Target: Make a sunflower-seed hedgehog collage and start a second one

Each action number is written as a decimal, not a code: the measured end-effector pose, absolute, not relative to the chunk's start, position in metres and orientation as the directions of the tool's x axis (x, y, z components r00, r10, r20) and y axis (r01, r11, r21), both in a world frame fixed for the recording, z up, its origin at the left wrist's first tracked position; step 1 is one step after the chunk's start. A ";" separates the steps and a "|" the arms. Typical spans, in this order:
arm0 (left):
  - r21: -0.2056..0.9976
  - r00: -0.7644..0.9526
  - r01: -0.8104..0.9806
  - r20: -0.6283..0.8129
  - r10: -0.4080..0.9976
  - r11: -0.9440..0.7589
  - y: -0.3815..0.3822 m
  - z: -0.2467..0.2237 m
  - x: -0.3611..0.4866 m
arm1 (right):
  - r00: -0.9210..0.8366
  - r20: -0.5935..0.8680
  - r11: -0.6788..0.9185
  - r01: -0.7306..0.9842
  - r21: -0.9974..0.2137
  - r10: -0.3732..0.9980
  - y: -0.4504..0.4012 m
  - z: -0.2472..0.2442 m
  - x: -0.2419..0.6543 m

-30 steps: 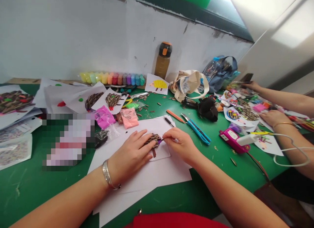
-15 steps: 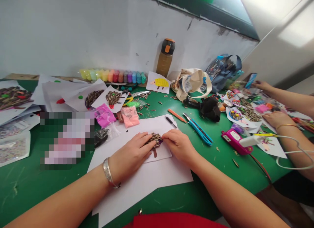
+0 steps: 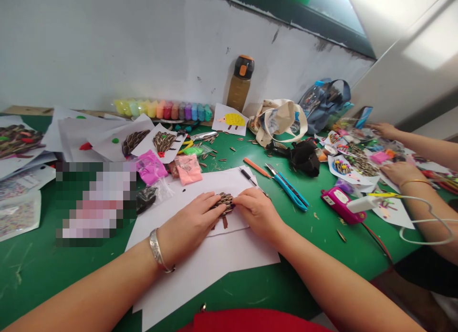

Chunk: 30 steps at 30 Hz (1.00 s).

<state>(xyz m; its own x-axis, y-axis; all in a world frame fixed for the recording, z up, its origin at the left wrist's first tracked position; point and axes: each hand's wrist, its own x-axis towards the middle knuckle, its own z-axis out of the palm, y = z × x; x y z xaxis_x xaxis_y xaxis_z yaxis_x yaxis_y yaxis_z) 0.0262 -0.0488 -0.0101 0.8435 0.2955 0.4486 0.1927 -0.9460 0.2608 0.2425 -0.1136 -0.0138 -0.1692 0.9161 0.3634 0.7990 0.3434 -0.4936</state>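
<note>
In the head view a small white card (image 3: 233, 225) lies on larger white paper (image 3: 168, 289). It bears a tight cluster of striped sunflower seeds (image 3: 224, 204) with a brown leg-like strip below. My left hand (image 3: 188, 222), with a silver bangle at the wrist, rests palm down; its outstretched fingers touch the left side of the seeds. At the right edge of the cluster my right hand (image 3: 258, 210) has thumb and forefinger pinched together. Whatever is between those fingertips is hidden. A black pen (image 3: 246, 175) lies just beyond the right hand.
A blue utility knife (image 3: 288, 189) and an orange stick (image 3: 256, 167) lie to the right, with a magenta device (image 3: 343, 205) farther over. Clay packets (image 3: 188, 169) and seed pictures (image 3: 162, 143) lie left. A bottle (image 3: 241, 84) stands behind. Another person's arms (image 3: 417, 181) work at right.
The view has shifted slightly. My right fingers have moved a little over the right edge of the seed cluster; my left hand stays in place on it.
</note>
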 end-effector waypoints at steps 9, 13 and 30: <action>0.310 0.841 0.191 0.437 0.318 -0.931 -0.049 -0.006 0.027 | -0.087 0.322 0.242 0.842 -0.483 0.943 -0.119 -0.010 0.248; 0.297 0.847 0.190 0.433 0.310 -0.936 -0.050 -0.006 0.028 | -0.096 0.303 0.235 0.854 -0.464 0.948 -0.118 -0.009 0.246; 0.326 0.864 0.223 0.371 0.341 -0.919 -0.052 -0.003 0.027 | -0.177 0.294 0.300 0.839 -0.454 0.939 -0.115 -0.008 0.236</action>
<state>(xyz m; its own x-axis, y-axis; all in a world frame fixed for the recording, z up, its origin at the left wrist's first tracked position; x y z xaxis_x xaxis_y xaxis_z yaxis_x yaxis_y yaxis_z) 0.0274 -0.0524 -0.0025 0.8635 0.3413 0.3712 0.2229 -0.9187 0.3261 0.2363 -0.1155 -0.0078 -0.1768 0.9393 0.2939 0.8388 0.3000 -0.4543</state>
